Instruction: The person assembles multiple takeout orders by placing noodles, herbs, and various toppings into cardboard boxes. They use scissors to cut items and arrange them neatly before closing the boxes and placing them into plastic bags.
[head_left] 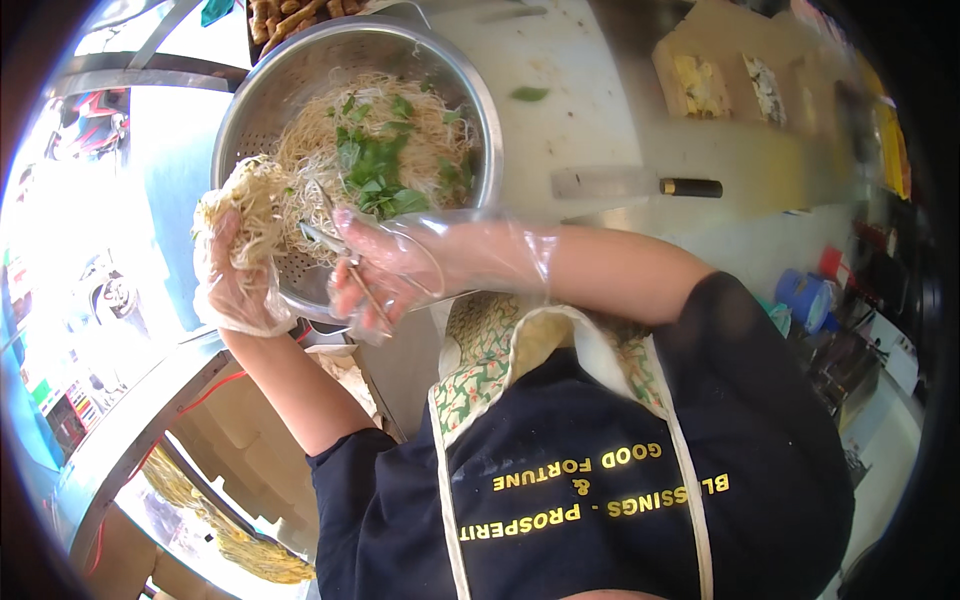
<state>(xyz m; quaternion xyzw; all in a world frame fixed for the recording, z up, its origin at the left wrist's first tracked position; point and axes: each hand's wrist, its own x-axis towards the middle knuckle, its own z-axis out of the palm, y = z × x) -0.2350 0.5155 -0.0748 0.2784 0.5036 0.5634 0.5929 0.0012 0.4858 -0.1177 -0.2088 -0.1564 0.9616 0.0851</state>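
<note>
My left hand (240, 285), in a clear plastic glove, grips a clump of bean sprouts (252, 205) at the left rim of a metal colander (490, 125). Inside the colander lies a heap of bean sprouts (315, 120) with green leaves (375, 160) on top. My right hand (385, 255), gloved likewise, is closed around a pair of scissors (325, 238). The scissor blades point toward the clump, over the colander's near left part. I cannot tell whether the blades touch the sprouts.
Right of the colander, a single leaf (529, 94) lies on the white work surface (570, 120). A broad-bladed knife (605, 182) with a black handle rests farther right. Behind the colander stands a box of brown root-like pieces (285, 20). A blue container (805, 297) is at the far right.
</note>
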